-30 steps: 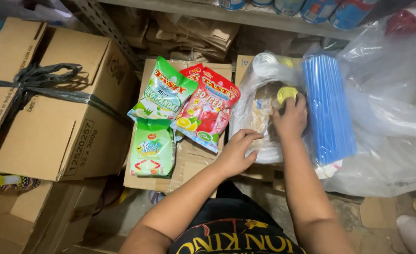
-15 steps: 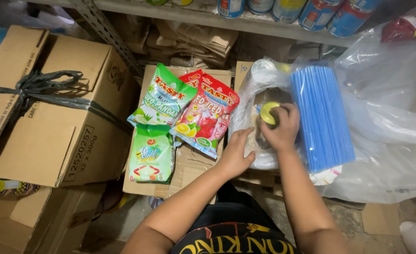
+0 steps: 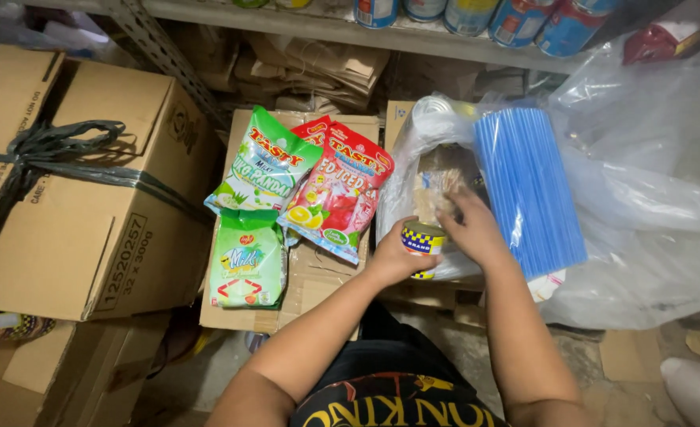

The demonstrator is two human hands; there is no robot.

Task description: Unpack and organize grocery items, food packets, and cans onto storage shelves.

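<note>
My left hand (image 3: 395, 255) grips a small tin can (image 3: 423, 239) with a yellow and blue label, held in front of a clear plastic bag (image 3: 413, 158). My right hand (image 3: 470, 225) rests just to the right of the can, its fingers reaching into the mouth of that bag over brownish contents. A bundle of blue straws (image 3: 529, 190) in clear wrap lies right beside my right hand. To the left of the hands, green and red snack packets (image 3: 302, 186) lie on a flat cardboard box (image 3: 318, 273).
A large cardboard box tied with black strap (image 3: 89, 205) stands at the left. A metal shelf (image 3: 382, 35) with several cans runs above. Big clear plastic bags (image 3: 650, 198) fill the right side. Folded brown paper bags (image 3: 318, 71) sit under the shelf.
The can has come out of the bag: my right hand was on its yellow-green lid inside, and now my left hand holds it lower, in front of the bag.
</note>
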